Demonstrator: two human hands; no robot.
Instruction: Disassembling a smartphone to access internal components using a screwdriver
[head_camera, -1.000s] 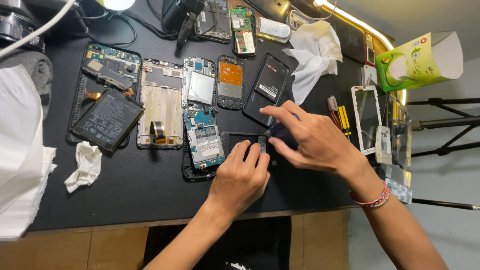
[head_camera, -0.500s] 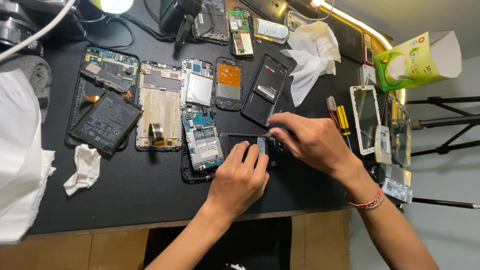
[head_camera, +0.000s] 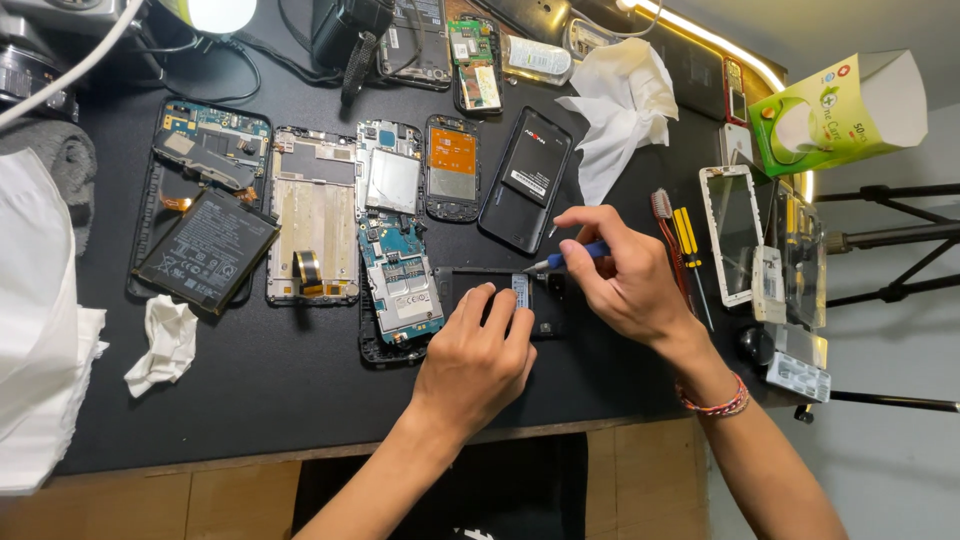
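Head view: left hand (head_camera: 478, 352) presses flat on black phone frame (head_camera: 500, 296); right hand (head_camera: 620, 278) pinches blue screwdriver (head_camera: 568, 258).

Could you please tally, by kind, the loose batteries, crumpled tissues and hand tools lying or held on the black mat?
Loose batteries: 2, a large battery and a black battery
Crumpled tissues: 2, a small tissue and a large tissue
Hand tools: 3, a blue screwdriver in the right hand, a toothbrush, a yellow screwdriver
Total: 7

Two hands (head_camera: 470, 360) (head_camera: 625, 275), two black batteries (head_camera: 207, 252) (head_camera: 526, 180), two crumpled tissues (head_camera: 165, 343) (head_camera: 622, 110)
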